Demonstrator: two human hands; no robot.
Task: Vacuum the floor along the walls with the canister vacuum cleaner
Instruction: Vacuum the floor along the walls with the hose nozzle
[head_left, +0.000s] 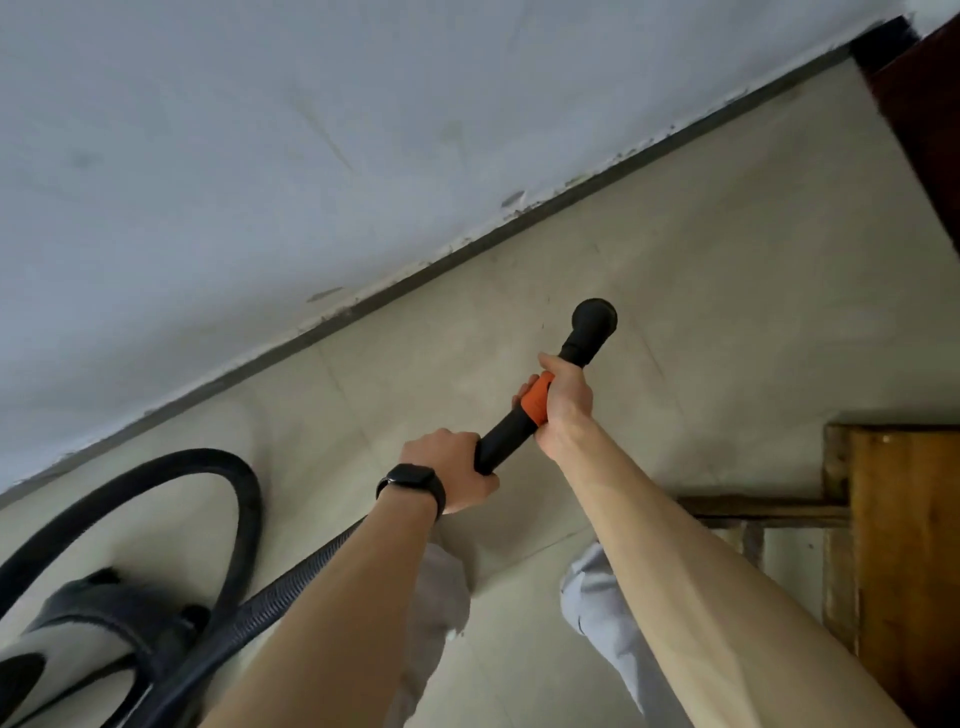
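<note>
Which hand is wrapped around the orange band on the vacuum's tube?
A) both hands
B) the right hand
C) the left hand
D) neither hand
B: the right hand curls round the orange band, while the left hand grips the black tube behind it.

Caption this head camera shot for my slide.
Left hand and right hand hold the vacuum wand, nozzle near the wall.
</note>
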